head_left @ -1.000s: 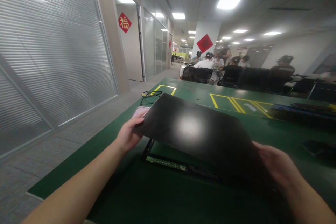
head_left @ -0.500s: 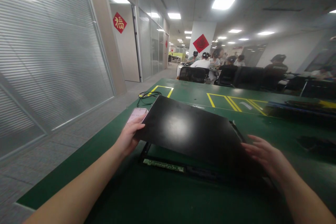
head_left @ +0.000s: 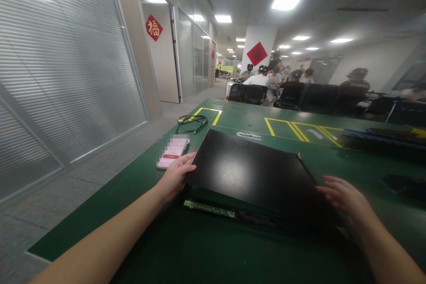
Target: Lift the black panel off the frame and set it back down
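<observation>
A thin, dark, glossy display panel [head_left: 246,168] is tilted above the table between my two hands. My left hand [head_left: 176,175] grips its left edge, thumb on top and the other fingers partly hidden. At the right edge, my right hand [head_left: 346,199] holds the panel with its fingertips, the upper fingers stretched out. Beneath the near edge shows a narrow green circuit board [head_left: 209,209], beside a dark strip. Parts of a dark frame under the panel are mostly hidden. A phone [head_left: 171,153] with a lit pink screen lies just beyond my left hand.
The green table [head_left: 133,222] carries a coiled black cable [head_left: 192,123], small pale strips [head_left: 249,135] and yellow tape outlines [head_left: 282,120]. Dark parts [head_left: 386,140] are stacked at the right. Several people sit around another table beyond black chairs [head_left: 249,93].
Both hands have shifted right with the panel, and its far edge sits lower. My left hand has come off the phone's area, so more of the phone and the pale strips shows.
</observation>
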`<state>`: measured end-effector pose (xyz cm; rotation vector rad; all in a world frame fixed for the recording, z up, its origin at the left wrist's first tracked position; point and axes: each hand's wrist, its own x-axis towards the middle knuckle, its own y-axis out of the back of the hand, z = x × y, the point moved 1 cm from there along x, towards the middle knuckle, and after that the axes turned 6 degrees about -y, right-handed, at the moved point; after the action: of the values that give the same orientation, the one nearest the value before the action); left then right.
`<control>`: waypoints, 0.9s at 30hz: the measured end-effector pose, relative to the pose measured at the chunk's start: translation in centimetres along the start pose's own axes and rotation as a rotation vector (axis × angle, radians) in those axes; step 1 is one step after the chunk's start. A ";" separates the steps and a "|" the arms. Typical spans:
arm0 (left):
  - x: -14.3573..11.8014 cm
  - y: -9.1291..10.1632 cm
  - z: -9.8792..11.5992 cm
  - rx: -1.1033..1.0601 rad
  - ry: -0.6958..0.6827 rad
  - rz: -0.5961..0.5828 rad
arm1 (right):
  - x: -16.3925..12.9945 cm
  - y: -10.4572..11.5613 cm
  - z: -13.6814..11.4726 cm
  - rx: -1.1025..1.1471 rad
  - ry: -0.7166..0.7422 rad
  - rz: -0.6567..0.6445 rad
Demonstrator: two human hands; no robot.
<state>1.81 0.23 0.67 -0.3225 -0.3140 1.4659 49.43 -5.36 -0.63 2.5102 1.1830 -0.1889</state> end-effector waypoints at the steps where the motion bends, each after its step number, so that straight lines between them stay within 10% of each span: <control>1: 0.0 -0.1 -0.1 -0.002 0.006 -0.013 | 0.1 0.0 0.0 0.003 -0.004 0.002; 27: 0.1 -0.2 -0.7 0.049 0.076 -0.037 | -0.3 -0.3 -0.2 -0.338 0.103 0.080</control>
<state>2.34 0.29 0.10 -0.3306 -0.2220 1.4188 49.02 -5.27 -0.42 2.2845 1.0489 0.1509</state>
